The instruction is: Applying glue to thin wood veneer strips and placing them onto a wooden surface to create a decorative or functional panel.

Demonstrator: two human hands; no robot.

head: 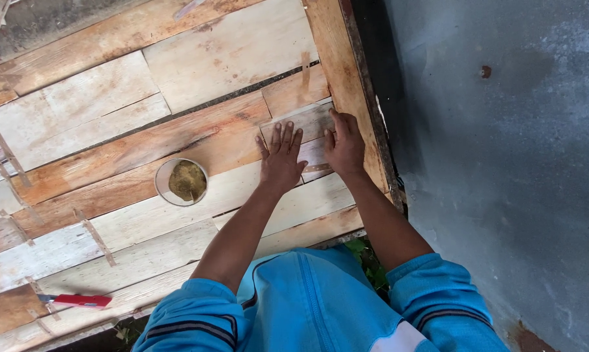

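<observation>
Two flat hands (311,153) on rough plank (311,120)

Pale and orange-brown boards, bright blue sleeves

The plank panel (144,124) was a patchwork of whitish, tan and reddish-orange boards with darker streaks. At nine o'clock from the left hand (280,160), a round white-rimmed tin (181,182) held olive-brown paste. The jacket (314,306) at six o'clock was bright blue with dark stripes and a white patch. A red-handled tool (79,300) lay at eight o'clock. The wall (503,163) at three o'clock was mottled grey-blue with rust-brown spots.
</observation>
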